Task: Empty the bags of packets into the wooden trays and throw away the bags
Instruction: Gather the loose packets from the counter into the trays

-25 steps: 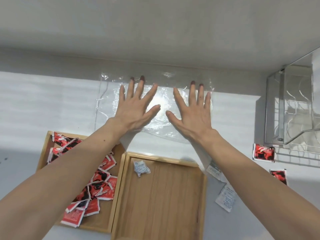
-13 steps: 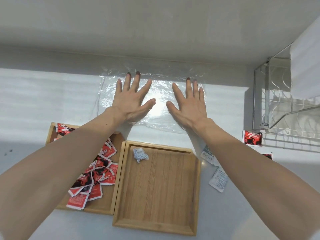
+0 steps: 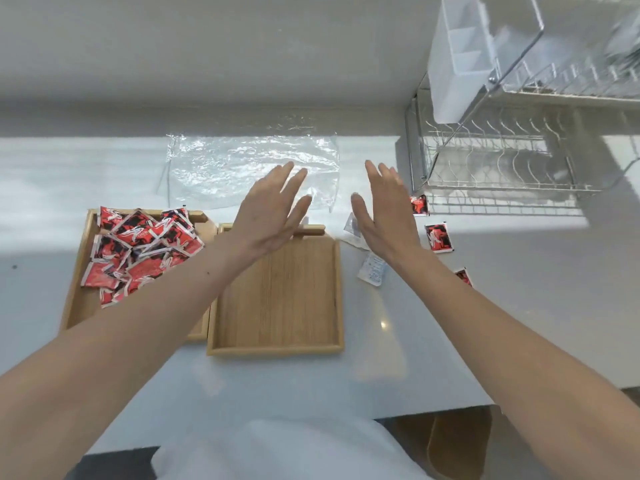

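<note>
Your left hand (image 3: 268,216) and right hand (image 3: 384,209) are both spread flat, each grip empty, raised over the worktop (image 3: 398,341). The clear bag (image 3: 242,168) lies flattened beyond your fingertips, against the worktop's far edge. Below your left hand sits the near-empty tray (image 3: 277,296); red packets (image 3: 138,247) fill the tray (image 3: 74,306) at its left.

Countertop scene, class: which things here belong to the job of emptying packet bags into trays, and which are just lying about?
Belong to the job:
clear plastic bag, flattened and empty
left wooden tray holding red packets
right wooden tray
loose red packets and white packets on the counter
left hand, right hand, both open

Lying about:
wire dish rack
white plastic caddy
</note>
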